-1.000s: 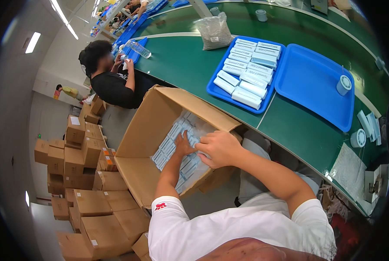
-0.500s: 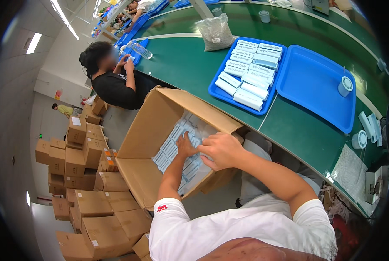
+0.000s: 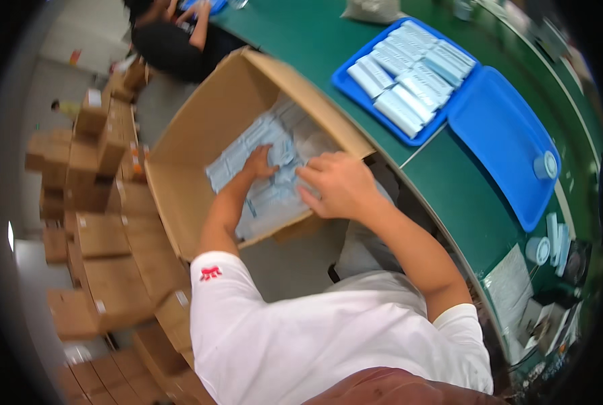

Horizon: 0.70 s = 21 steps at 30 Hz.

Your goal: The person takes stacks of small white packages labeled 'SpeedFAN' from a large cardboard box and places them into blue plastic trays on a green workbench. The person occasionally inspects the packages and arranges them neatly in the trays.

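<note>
A large open cardboard carton [image 3: 197,115] stands at the table's edge, with rows of small pale-blue boxes [image 3: 231,162] inside. Clear plastic film [image 3: 315,138] lies along its right side. My left hand [image 3: 260,162] reaches into the carton, fingers and thumb apart, resting on the small boxes. Over the carton's near right side is my right hand [image 3: 338,185], its fingers curled near the film; what they pinch, if anything, is hidden. On the table, a blue tray [image 3: 340,79] carries several rows of similar pale boxes [image 3: 409,77].
A second blue tray [image 3: 494,135] holds a small round white-and-blue device [image 3: 546,165]. Another round device [image 3: 537,250] sits on the green table [image 3: 443,182] near pale-blue strips. Stacked cartons [image 3: 106,270] fill the left floor. A co-worker [image 3: 173,44] sits beyond the carton.
The view has shifted, so the trays appear farther right and higher. My left hand remains among the small boxes, its fingers now lower over them. My right hand stays curled by the carton's right side.
</note>
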Each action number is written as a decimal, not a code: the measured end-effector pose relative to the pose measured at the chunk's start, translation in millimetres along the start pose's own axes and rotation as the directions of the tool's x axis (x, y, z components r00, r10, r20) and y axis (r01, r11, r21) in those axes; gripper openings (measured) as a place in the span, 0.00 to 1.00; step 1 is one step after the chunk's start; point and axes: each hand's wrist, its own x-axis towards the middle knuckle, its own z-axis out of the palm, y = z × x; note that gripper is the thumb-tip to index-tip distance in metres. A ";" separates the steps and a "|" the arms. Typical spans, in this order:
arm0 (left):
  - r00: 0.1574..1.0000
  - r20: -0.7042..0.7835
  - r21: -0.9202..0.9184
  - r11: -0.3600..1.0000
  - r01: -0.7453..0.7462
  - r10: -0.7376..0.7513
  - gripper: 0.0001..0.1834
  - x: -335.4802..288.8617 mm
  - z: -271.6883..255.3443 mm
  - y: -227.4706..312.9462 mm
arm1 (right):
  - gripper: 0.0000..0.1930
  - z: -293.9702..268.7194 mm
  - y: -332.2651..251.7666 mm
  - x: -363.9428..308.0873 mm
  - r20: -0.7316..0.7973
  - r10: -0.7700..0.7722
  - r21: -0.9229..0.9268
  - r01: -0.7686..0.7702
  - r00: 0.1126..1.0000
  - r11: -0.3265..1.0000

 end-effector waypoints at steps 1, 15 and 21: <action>0.993 0.094 0.001 0.997 -0.074 0.074 0.50 11.5 -13.8 33.1 | 0.11 -4.3 7.2 -3.1 0.016 0.045 -0.043 -0.045 0.999 0.998; 0.956 -0.086 -0.389 0.893 0.227 -0.280 0.57 20.7 -14.0 93.8 | 0.10 -0.5 -0.6 6.6 0.013 0.040 -0.029 -0.040 0.999 0.999; 0.959 -0.087 -0.353 0.908 0.225 -0.271 0.54 47.0 -13.7 99.9 | 0.10 -0.6 1.2 5.8 -0.016 0.034 -0.037 -0.034 0.999 0.999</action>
